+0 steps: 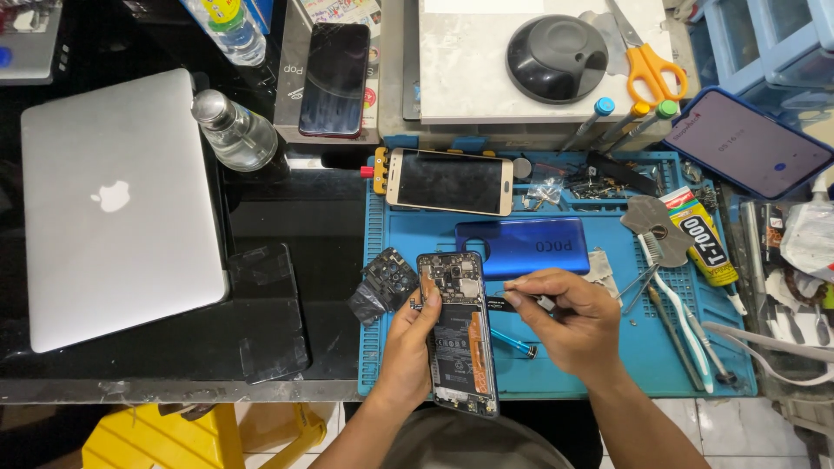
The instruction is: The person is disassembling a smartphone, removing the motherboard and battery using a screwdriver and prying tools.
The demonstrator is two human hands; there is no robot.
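Item: opened phone (458,330), clamped in my left hand (407,343); right hand (569,317) pinched on a thin tool (521,301); I judge next: steady prying at the board

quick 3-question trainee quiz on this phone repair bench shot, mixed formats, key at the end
1. True or false: the opened phone is held in the left hand.
2. Which lies directly beyond the opened phone on the blue mat? A) laptop B) blue back cover C) scissors
3. Fill in: the right hand pinches a thin ____ part beside the phone's upper edge.

Key: 1 true; 2 B, the blue back cover; 3 black.
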